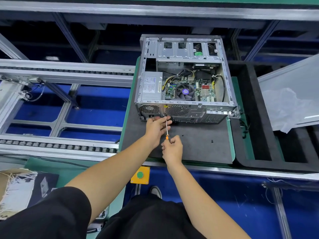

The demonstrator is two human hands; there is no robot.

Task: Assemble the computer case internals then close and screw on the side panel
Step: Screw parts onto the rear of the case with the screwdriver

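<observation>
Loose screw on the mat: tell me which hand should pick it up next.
Left, probably. The right hand grips the screwdriver handle, while the left hand only steadies the shaft near the case rear with straight fingers. The nearest loose screw lies right of both hands.

right hand [172,147] grips screwdriver [166,129] | left hand [156,129] at case [183,111]

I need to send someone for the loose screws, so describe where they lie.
Start at the open computer case on the dark foam mat. On the bare mat in front of its rear panel lie two small black screws, right of the orange-handled screwdriver; they are the only loose bits there.
</observation>
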